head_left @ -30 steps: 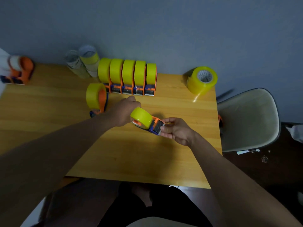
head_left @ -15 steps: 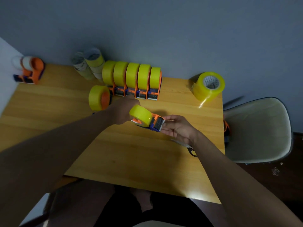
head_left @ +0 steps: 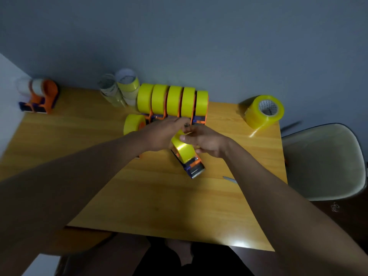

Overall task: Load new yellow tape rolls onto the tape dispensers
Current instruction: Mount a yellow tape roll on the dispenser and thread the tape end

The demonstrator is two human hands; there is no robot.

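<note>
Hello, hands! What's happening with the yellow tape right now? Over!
Left hand and right hand both gripping the loaded tape dispenser. Cutter end faces the person. Nothing blocking.

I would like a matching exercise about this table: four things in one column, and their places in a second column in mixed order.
Things:
1. row of five loaded dispensers
2. stack of loose yellow rolls
3. dispenser with a white roll
4. dispenser in both hands

Places:
A. far left corner of the table
B. middle of the table
C. far right corner
D. far edge, at the wall

Pairs: 1-D, 2-C, 3-A, 4-B
</note>
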